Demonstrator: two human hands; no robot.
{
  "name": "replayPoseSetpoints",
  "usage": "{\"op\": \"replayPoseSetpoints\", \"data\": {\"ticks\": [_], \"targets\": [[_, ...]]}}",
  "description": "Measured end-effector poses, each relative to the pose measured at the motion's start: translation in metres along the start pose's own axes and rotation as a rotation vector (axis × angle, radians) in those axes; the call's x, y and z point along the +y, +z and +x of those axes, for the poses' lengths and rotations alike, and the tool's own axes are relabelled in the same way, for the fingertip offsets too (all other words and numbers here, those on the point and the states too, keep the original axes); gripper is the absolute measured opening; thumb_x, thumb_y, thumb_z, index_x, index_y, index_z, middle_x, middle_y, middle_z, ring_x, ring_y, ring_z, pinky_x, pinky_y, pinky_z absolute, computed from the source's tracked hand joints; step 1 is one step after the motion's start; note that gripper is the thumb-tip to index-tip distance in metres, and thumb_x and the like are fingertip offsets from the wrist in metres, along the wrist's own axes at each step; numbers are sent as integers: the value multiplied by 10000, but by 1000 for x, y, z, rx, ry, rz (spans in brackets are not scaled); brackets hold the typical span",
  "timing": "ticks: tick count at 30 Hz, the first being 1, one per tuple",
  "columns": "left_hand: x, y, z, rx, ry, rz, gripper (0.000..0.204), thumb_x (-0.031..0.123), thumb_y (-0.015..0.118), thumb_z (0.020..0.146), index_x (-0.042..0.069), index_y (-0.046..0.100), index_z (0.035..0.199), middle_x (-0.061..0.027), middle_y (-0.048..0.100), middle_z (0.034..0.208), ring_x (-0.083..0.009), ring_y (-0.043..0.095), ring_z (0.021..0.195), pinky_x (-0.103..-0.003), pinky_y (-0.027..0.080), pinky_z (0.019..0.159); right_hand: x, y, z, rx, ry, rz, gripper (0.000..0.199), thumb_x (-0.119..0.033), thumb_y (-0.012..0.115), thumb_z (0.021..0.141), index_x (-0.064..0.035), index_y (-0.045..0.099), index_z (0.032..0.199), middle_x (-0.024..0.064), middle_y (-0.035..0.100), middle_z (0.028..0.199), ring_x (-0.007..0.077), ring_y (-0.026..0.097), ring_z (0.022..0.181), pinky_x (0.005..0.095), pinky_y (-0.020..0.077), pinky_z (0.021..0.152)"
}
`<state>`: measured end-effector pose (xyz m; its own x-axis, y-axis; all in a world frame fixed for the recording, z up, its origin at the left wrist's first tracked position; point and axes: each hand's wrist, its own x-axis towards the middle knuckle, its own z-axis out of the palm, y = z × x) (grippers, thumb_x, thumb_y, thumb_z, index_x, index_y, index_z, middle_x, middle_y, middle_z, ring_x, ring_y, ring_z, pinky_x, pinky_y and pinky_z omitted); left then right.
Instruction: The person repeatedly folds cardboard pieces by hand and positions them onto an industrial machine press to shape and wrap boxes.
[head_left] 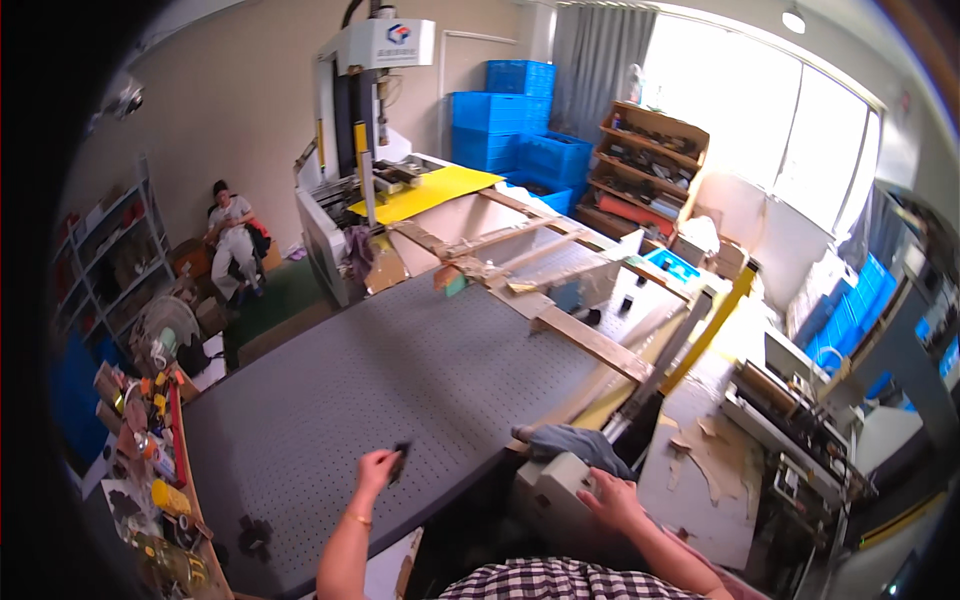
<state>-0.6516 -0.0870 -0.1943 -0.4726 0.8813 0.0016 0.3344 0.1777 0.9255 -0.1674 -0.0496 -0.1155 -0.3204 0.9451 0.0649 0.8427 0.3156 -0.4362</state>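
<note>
My left hand [375, 472] is over the near edge of a dark grey perforated table [400, 370]. Its fingers pinch a small black flat piece [400, 460], blurred, its exact kind unclear. My right hand [614, 500] rests with fingers apart on a beige machine housing [562, 490] with rounded edges. Just beyond that hand a crumpled grey cloth [575, 445] lies on top of the housing. Near the table's left corner sits a dark shape with lobed edges [255, 537].
A wooden frame [590, 340] spans the far table edge, beside a yellow upright post [712, 325]. Bottles and tools crowd a shelf [165, 480] on the left. Blue crates [490, 130] are stacked behind. A seated person [235, 235] is far left. Torn brown sheet [715, 455] lies right.
</note>
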Motion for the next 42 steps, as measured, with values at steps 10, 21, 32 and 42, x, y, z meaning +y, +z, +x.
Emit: {"op": "replayPoseSetpoints", "data": {"ticks": [10,21,32,42], "targets": [[362,232,-152,-1033,1307,156,187,246,737,819,72,693,871,-86,633,830,-283,612,819,-390,492,741,56,-151,-138,386,-168,508,471,-88,678,856,-53,557,1310,142,615,1245,283,590,1145,369,447,991],[453,391,-256,-1442,1157,15,124,109,764,804,46,731,906,-98,682,886,-229,650,821,-321,517,732,165,-194,-239,410,34,900,437,-230,684,903,-71,580,1297,121,635,1208,259,599,1121,357,443,992],[458,531,-238,-1261,1418,-10,376,172,859,674,114,684,1002,-82,625,1071,-291,547,1084,-419,431,956,269,-267,-211,713,47,196,663,-279,816,744,-86,559,1324,6,668,1158,233,569,1055,404,377,1026],[537,756,-154,-1250,1001,-297,713,91,819,753,102,452,1364,-56,665,1007,-145,619,936,-316,489,860,482,-365,-91,549,180,1076,591,-135,736,865,0,454,1366,115,676,1102,147,649,956,285,527,858]]}}
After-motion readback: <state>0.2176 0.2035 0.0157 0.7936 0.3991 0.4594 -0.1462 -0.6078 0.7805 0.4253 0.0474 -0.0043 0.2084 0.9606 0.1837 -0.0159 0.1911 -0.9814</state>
